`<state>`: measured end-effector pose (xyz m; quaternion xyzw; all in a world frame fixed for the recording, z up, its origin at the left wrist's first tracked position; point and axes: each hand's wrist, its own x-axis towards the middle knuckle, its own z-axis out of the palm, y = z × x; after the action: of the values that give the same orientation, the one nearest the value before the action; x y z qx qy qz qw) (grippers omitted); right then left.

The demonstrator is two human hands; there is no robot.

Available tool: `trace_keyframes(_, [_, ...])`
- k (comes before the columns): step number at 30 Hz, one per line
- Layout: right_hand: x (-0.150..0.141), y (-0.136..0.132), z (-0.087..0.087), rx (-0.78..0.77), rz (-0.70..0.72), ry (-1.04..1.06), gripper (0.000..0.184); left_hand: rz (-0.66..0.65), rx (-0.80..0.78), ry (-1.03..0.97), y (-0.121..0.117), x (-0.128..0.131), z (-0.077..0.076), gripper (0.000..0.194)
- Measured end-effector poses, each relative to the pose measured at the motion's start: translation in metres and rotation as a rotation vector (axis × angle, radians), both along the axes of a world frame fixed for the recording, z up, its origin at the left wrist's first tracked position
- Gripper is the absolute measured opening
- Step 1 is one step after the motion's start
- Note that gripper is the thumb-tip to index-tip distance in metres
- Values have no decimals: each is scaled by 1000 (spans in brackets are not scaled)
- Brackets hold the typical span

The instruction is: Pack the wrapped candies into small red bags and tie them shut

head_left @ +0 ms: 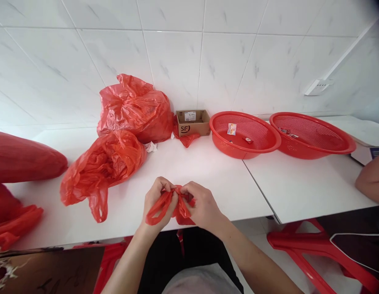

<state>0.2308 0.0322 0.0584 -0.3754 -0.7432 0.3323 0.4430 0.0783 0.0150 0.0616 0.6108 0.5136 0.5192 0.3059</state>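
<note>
Close to the table's front edge, my left hand (160, 203) and my right hand (201, 204) both pinch a small red plastic bag (178, 210). The bag's top is gathered between my fingertips, and one handle loop droops over my left hand. My fingers partly cover the bag, and what is inside it cannot be made out. An open red plastic bag (115, 163) with crumpled red plastic in it lies to the left, one handle hanging toward the table edge. Behind it stands a large, full red bag (137, 108).
A small cardboard box (193, 130) stands by the tiled wall. Right of it are two red perforated baskets, a nearer one (246, 149) and a farther one (312, 147), holding small packets. More red bags (23, 159) lie at far left. Another person's arm (373, 179) rests at the right edge.
</note>
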Motion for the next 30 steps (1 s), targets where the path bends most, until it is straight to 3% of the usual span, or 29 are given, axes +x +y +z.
trace_keyframes(3, [-2,-4,0,40,-30,16,9,133,77,28,-2,7,-7,13])
trace_keyframes(7, [7,-1,6,-331,186,153,15,188,183,64,-5,4,-7,8])
trace_keyframes(10, [13,8,8,-514,269,302,25,106,239,133,-4,-3,0,7])
trace_keyframes(14, [16,17,11,-596,372,360,26,-17,263,197,-4,-16,13,9])
trace_keyframes(18, [18,17,22,-627,446,232,23,-265,101,196,-6,-34,23,13])
trace_keyframes(20, [19,15,29,-579,441,129,18,-368,-11,174,-7,-42,26,19])
trace_keyframes(22, [18,10,34,-466,404,22,10,-389,-80,162,-9,-47,26,22])
trace_keyframes(25, [15,1,31,-109,265,-206,6,-312,-120,175,-10,-51,22,17])
trace_keyframes(28, [13,-10,17,263,160,-492,10,-207,-161,161,-12,-50,12,12])
trace_keyframes(30, [16,-15,6,329,169,-590,10,-172,-208,131,-13,-48,5,20])
